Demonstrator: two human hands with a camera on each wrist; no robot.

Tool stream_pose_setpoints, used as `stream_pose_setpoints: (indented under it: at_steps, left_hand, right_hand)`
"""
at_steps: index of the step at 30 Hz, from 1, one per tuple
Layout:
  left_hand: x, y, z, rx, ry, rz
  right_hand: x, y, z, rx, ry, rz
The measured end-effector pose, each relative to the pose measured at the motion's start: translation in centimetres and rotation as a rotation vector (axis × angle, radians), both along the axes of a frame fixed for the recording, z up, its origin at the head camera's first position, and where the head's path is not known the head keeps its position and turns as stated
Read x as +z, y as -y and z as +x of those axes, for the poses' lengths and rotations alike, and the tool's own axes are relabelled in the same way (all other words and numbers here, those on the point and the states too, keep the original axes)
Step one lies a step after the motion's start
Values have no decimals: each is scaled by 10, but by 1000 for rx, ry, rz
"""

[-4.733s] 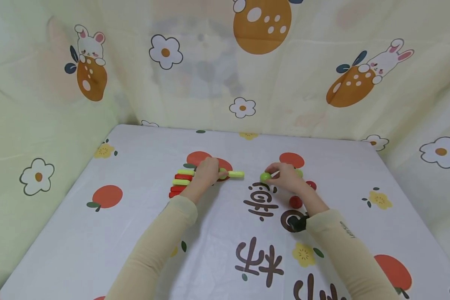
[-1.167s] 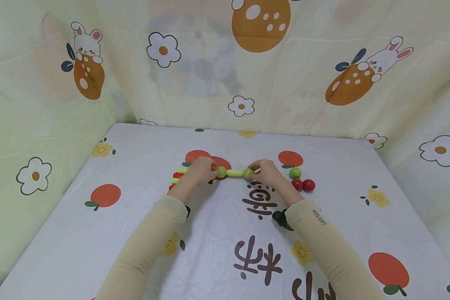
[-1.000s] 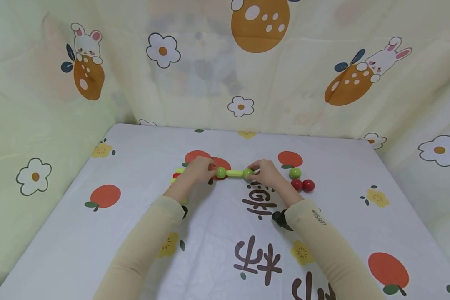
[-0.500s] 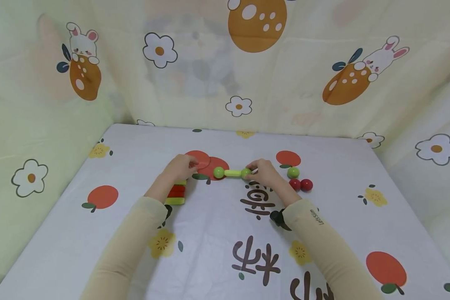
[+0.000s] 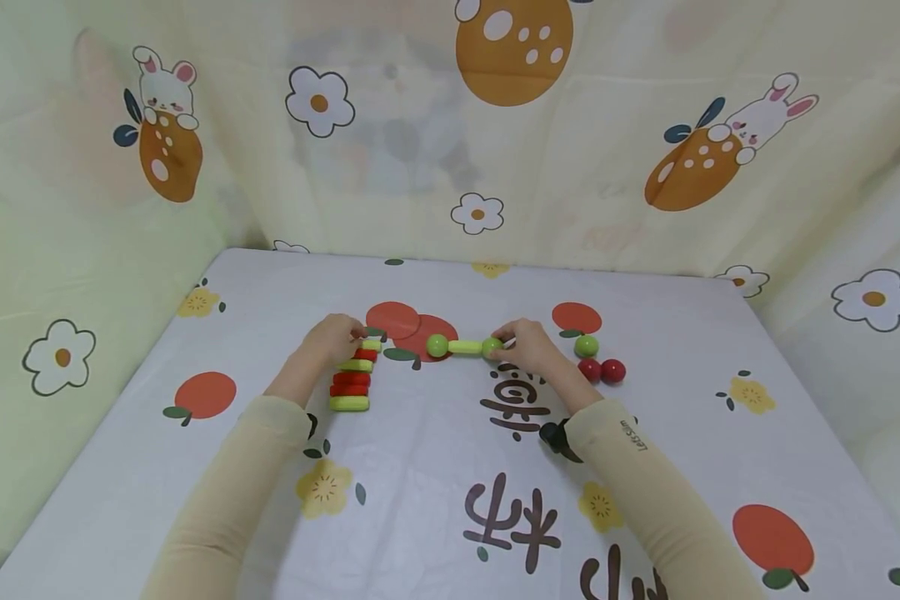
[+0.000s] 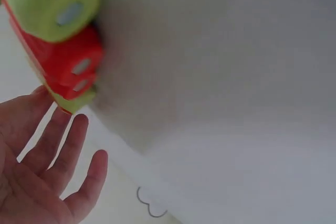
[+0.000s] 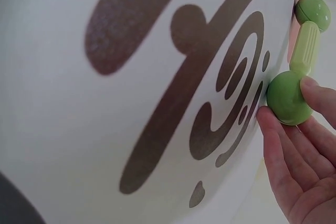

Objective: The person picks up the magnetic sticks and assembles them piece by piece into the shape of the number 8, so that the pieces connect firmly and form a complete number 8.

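My right hand (image 5: 531,346) pinches a green ball (image 7: 289,98) between thumb and fingers. The ball sits on one end of a ridged light green toy rod (image 7: 304,48), and a second green ball (image 5: 437,346) caps the other end. This dumbbell shape lies across the table. My left hand (image 5: 332,340) is at a row of red and light green rods (image 5: 351,380), which show metal discs in their ends. Its thumb and fingers, mostly straight, reach the farthest light green rod (image 6: 73,100); that rod's left end is hidden by the hand in the head view.
Right of my right hand are a loose green ball (image 5: 587,346) and two red balls (image 5: 612,371). A white cloth (image 5: 420,483) printed with fruit, flowers and dark lettering covers the table. Patterned curtains (image 5: 390,167) enclose the back and sides.
The right hand brought a green ball to the rod's right end and still holds it. The left hand left the other ball and moved left to the rod row. The red balls now lie together.
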State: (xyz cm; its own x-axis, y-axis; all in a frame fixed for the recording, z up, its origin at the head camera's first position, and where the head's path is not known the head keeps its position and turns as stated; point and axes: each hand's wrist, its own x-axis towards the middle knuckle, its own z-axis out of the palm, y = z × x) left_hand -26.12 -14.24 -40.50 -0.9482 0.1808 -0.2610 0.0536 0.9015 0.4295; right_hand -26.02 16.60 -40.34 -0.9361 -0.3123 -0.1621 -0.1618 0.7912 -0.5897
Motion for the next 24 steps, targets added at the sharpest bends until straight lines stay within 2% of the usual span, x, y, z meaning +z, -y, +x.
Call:
stream_pose_setpoints:
  at_steps: [7,12,19,24]
  left_hand:
    - [-2,4,-1,-16,40,7]
    - [0,4,-2,-32,33,-6]
    - [-3,5,-5,-15,35,-4]
    - [-4,6,-6,-27,2,-3]
  right_hand:
    - [-2,-1,0,0,-1,0]
    - [-1,-1,0,-1,2,4]
    - [-2,-1,-1,-5,1,12]
    - [-2,0,-2,-7,2,16]
